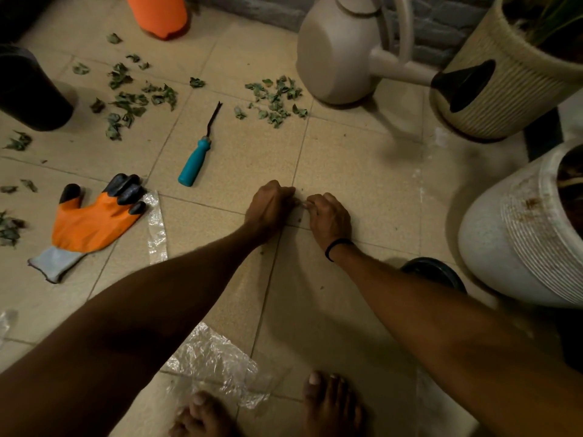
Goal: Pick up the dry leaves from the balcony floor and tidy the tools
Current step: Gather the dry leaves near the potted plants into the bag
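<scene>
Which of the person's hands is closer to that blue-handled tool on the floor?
Left. The left hand is to the right of the blue-handled tool and nearer the person; the right hand sits farther right, beyond the left hand.

Teal-handled weeder (198, 152) lay on the tiled floor (362, 171). Dry leaves (126, 99) were scattered left of its tip, with more beyond to its right. Orange glove (91, 222) lay left of its handle, nearer the person. Right of the handle, left hand (268, 208) and right hand (329, 219) met with fingers curled. The right pinched a small pale scrap (302, 204); the left's hold could not be determined.
</scene>
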A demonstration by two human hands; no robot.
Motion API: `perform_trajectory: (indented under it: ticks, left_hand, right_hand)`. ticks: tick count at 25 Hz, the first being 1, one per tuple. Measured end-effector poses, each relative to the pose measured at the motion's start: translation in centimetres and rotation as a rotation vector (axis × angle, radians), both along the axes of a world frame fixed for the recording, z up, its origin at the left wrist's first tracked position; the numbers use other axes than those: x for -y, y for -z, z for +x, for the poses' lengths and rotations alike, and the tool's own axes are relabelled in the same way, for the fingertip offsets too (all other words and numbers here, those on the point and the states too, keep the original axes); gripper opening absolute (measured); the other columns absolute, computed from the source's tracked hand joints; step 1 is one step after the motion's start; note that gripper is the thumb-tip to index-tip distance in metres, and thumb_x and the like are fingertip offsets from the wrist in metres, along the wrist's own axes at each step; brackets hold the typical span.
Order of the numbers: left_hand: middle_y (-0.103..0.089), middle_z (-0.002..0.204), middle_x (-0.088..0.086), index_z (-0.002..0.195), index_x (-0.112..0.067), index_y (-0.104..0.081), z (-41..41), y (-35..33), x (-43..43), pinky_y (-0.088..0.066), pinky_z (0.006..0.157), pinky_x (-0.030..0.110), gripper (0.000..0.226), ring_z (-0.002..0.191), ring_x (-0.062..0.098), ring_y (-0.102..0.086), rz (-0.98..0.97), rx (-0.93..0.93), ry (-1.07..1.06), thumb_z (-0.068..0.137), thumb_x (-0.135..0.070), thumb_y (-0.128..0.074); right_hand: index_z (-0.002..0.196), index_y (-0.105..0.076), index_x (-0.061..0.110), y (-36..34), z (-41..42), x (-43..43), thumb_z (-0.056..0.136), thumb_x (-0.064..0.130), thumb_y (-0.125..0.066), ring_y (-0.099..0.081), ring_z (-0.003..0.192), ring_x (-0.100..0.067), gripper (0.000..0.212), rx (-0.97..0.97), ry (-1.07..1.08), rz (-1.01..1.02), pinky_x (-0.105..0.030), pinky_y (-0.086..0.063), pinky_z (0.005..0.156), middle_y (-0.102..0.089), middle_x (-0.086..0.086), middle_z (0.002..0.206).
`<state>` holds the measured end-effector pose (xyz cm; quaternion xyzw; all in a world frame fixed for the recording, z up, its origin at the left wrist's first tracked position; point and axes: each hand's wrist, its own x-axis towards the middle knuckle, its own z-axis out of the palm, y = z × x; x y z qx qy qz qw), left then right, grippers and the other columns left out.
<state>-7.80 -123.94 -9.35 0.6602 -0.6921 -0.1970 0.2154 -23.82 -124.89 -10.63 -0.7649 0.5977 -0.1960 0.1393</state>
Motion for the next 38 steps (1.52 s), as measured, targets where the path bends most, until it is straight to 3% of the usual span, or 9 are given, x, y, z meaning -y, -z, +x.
perform_trajectory:
  ticks: [4, 8, 15, 20, 25, 29, 32, 35, 38]
  left_hand:
    - [-0.059, 0.1, 0.01, 0.102, -0.009, -0.07, -0.5, 0.1, 0.6, -0.036, 0.071, 0.027, 0.023, 0.087, 0.017, -0.049, -0.042, -0.003, -0.057, 0.102, -0.023, -0.051]
    - [-0.058, 0.102, 0.011, 0.102, -0.007, -0.063, -0.7, -0.6, 2.2, -0.034, 0.072, 0.027, 0.013, 0.092, 0.025, -0.053, 0.075, 0.013, -0.114, 0.099, -0.011, -0.051]
    - [-0.058, 0.104, 0.003, 0.117, -0.01, -0.057, 2.2, -3.1, 2.0, -0.046, 0.079, 0.03, 0.019, 0.093, 0.017, -0.057, 0.239, -0.538, -0.517, 0.103, -0.021, -0.049]
    - [-0.054, 0.071, 0.005, 0.079, -0.015, -0.054, 4.5, -3.3, 1.1, -0.042, 0.058, 0.034, 0.029, 0.067, 0.022, -0.051, 0.354, -0.993, -0.7, 0.103, -0.02, -0.04]
    - [-0.059, 0.078, 0.002, 0.09, -0.016, -0.057, 6.2, -3.6, -2.4, -0.046, 0.065, 0.031, 0.033, 0.072, 0.016, -0.057, 0.198, -0.524, -0.383, 0.105, -0.042, -0.045]
    - [-0.057, 0.1, 0.0, 0.104, -0.02, -0.054, 6.8, -2.8, -6.1, -0.041, 0.068, 0.018, 0.014, 0.085, 0.01, -0.053, 0.196, -0.29, -0.218, 0.104, -0.033, -0.049]
    - [-0.054, 0.112, 0.001, 0.113, -0.021, -0.054, 5.8, -2.4, -9.1, -0.037, 0.077, 0.02, 0.015, 0.089, 0.003, -0.046, 0.143, -0.254, -0.254, 0.105, -0.029, -0.046]
    - [-0.052, 0.124, 0.011, 0.131, -0.012, -0.05, 4.4, -2.3, -11.8, -0.037, 0.087, 0.03, 0.04, 0.104, 0.012, -0.043, 0.148, -0.233, -0.341, 0.102, -0.038, -0.042]
    - [-0.05, 0.124, 0.013, 0.132, -0.014, -0.047, 3.8, -2.1, -13.6, -0.038, 0.084, 0.032, 0.039, 0.104, 0.016, -0.041, 0.132, -0.122, -0.347, 0.101, -0.037, -0.048]
  right_hand:
    - [0.103, -0.061, 0.012, -0.4, 1.2, 0.9, 0.101, 0.024, -0.049, -0.058, 0.086, -0.023, 0.017, -0.036, 0.016, 0.023, -0.03, -0.043, 0.07, -0.062, -0.008, 0.097]
    - [0.11, -0.055, 0.007, -2.3, 2.2, 2.5, 0.104, 0.026, -0.04, -0.057, 0.092, -0.024, 0.024, 0.262, 0.269, 0.166, -0.026, -0.036, 0.072, -0.062, -0.01, 0.102]
    - [0.108, -0.057, 0.005, -3.7, 2.1, 3.8, 0.092, 0.013, -0.057, -0.058, 0.091, -0.02, 0.018, 0.502, 0.47, 0.416, -0.023, -0.043, 0.073, -0.058, -0.003, 0.096]
    - [0.098, -0.066, 0.013, -3.7, 2.6, 2.8, 0.087, 0.01, -0.058, -0.064, 0.095, -0.022, 0.014, 0.542, 0.356, 0.441, -0.029, -0.054, 0.078, -0.065, 0.0, 0.095]
    - [0.082, -0.064, 0.014, -2.5, 2.1, 1.1, 0.093, 0.027, -0.064, -0.053, 0.08, -0.015, 0.017, 0.226, -0.015, 0.201, -0.025, -0.043, 0.067, -0.062, -0.004, 0.083]
    - [0.088, -0.067, 0.006, -1.4, 1.1, -1.0, 0.094, 0.021, -0.064, -0.049, 0.08, -0.014, 0.017, 0.215, 0.033, 0.158, -0.02, -0.036, 0.068, -0.054, -0.005, 0.092]
    - [0.091, -0.068, 0.004, -1.0, 0.4, -2.6, 0.095, 0.017, -0.062, -0.052, 0.08, -0.018, 0.015, 0.227, 0.07, 0.129, -0.021, -0.038, 0.068, -0.055, -0.01, 0.096]
    - [0.096, -0.069, 0.0, -0.8, 0.1, -3.5, 0.093, 0.015, -0.064, -0.053, 0.084, -0.021, 0.016, 0.245, 0.055, 0.115, -0.026, -0.045, 0.072, -0.055, -0.015, 0.098]
    - [0.102, -0.068, -0.001, -0.9, 0.1, -4.0, 0.094, 0.015, -0.064, -0.05, 0.088, -0.017, 0.018, 0.22, 0.027, 0.151, -0.021, -0.04, 0.075, -0.055, -0.015, 0.102]
